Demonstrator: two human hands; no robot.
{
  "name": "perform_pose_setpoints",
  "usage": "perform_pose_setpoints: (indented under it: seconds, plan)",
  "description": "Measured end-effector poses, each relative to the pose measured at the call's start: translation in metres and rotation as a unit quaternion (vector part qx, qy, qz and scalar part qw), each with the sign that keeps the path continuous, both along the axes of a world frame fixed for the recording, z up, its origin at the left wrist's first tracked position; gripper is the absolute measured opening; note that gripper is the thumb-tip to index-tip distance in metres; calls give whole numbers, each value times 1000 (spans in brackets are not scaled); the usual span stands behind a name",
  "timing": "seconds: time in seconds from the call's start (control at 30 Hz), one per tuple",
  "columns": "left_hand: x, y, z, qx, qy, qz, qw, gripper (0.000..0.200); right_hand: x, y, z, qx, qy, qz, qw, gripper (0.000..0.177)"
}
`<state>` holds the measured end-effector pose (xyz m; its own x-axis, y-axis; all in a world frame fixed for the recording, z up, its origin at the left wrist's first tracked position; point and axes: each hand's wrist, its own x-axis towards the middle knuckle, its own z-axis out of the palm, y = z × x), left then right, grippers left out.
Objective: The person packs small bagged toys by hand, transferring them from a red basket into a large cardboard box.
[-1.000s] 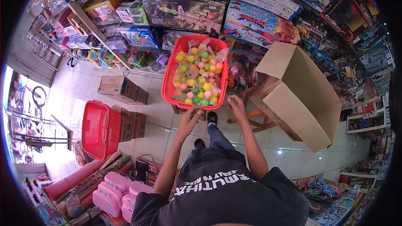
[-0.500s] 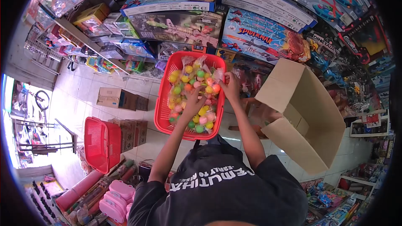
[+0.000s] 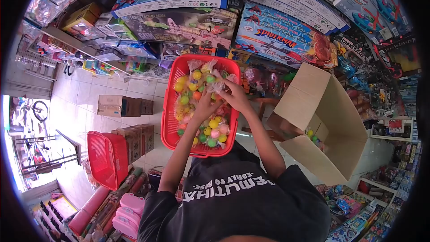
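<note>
A red plastic basket [image 3: 169, 125] in front of me holds clear plastic bags of small coloured balls [image 3: 214, 132], yellow, green, orange and pink. Over the middle of the pile, my left hand [image 3: 207, 107] has its fingers bent down among the bags; its fingertips are partly hidden. My right hand [image 3: 234, 97] is close beside it, with fingers closed on the crumpled clear top of a plastic bag [image 3: 218, 79]. The two hands nearly touch.
To the right stands an open cardboard box [image 3: 342, 130] with a few coloured balls [image 3: 315, 138] inside. Another red basket [image 3: 106, 157] and small cartons [image 3: 121, 106] are on the tiled floor at left. Boxed toys [image 3: 282, 36] line the shelf ahead.
My right hand has moved left from the basket's right rim to the middle, beside my left hand. Coloured balls now show inside the cardboard box. The view has shifted slightly.
</note>
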<state>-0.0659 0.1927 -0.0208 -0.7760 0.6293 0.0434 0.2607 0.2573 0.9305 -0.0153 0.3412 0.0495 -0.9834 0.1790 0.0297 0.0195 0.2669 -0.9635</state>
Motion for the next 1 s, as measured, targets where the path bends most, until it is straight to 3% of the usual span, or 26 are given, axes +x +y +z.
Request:
perform_pose_setpoints:
  seconds: [0.03,0.27,0.33,0.47,0.53,0.57,0.67,0.8,1.0]
  plan:
    - [-4,-2,-1,10,-81,-36,996,42,-2,-1,0,-42,-6,21,999,23]
    - [-5,-20,-8,51,-41,-23,998,30,-4,-12,-16,-70,-40,56,995,29]
    - [-4,-26,-7,75,-135,-11,988,28,-3,-22,-22,-162,-33,0,986,26]
    - [-9,-43,-19,49,-142,12,989,30,0,-17,-36,-163,-43,-48,985,28]
    - [-6,-52,3,94,-179,38,979,30,10,-19,-44,156,-136,-41,977,42]
    - [-5,-55,2,95,-178,34,979,30,13,-24,-51,157,-135,-45,977,42]
    - [-5,-69,-1,135,-177,57,973,36,25,-47,-83,347,-101,-47,931,58]
    - [-1,-84,4,123,-215,49,968,40,21,-61,-86,386,-163,-117,900,65]
    - [0,-100,-2,144,-181,47,972,40,20,-65,-91,386,-160,-176,891,52]
